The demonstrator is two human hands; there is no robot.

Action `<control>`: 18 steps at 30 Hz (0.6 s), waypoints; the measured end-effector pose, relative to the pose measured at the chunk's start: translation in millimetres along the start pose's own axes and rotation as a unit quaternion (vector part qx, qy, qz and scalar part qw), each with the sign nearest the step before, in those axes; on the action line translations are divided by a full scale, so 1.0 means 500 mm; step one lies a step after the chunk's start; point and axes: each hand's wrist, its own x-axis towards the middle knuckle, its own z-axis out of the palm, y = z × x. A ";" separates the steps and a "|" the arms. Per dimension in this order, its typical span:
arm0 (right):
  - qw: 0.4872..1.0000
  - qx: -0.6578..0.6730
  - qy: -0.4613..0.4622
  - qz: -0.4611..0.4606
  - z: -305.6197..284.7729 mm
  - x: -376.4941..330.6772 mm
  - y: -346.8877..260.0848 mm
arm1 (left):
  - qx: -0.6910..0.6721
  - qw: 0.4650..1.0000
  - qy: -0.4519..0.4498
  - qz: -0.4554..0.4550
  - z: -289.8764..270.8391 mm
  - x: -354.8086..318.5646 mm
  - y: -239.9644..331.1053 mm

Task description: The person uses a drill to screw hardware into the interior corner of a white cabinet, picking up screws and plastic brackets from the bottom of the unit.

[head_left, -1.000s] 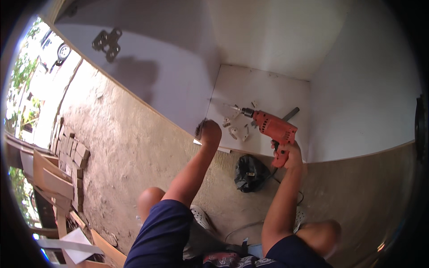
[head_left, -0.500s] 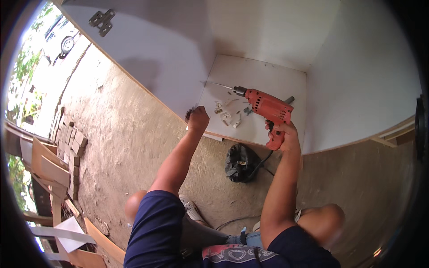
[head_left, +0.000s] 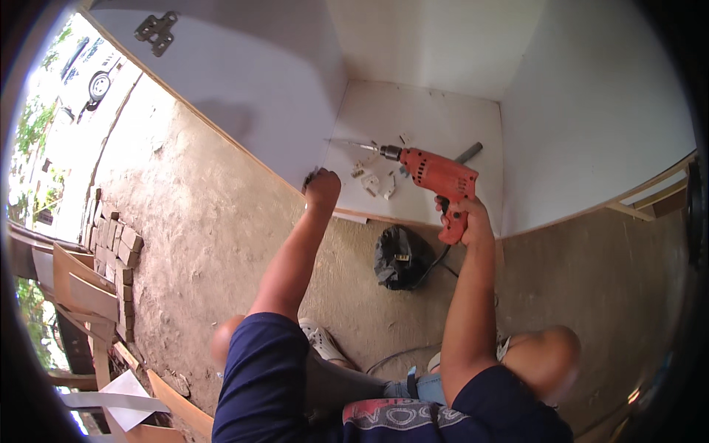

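Note:
My right hand (head_left: 471, 218) grips an orange-red power drill (head_left: 442, 174) by its handle, fingers near the trigger. Its long thin bit (head_left: 354, 143) points left, in the air in front of the white cabinet's left side panel (head_left: 251, 96). At that panel's front edge, my left hand (head_left: 323, 188) is closed on a small dark metal piece (head_left: 308, 179), mostly covered by the fingers. Farther up the same panel sits a metal hinge plate (head_left: 156, 32). Beneath the drill, small white and metal fittings (head_left: 375, 182) lie scattered on the cabinet's bottom board (head_left: 421, 111).
A dark grey rod-like tool (head_left: 469, 153) lies behind the drill. On the ground before the cabinet rests a black bag (head_left: 399, 258), with the black cord (head_left: 437, 261) passing beside it. Stacked bricks (head_left: 118, 247) and wood offcuts (head_left: 85, 284) are at the left.
The view has shifted slightly. The drill has come a little nearer to me against the cabinet, still pointing left. My left hand stays at the panel edge.

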 end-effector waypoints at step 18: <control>1.000 0.007 0.013 0.005 -0.012 -0.002 -0.001 | -0.053 0.996 -0.039 -0.065 -0.046 -0.002 -0.013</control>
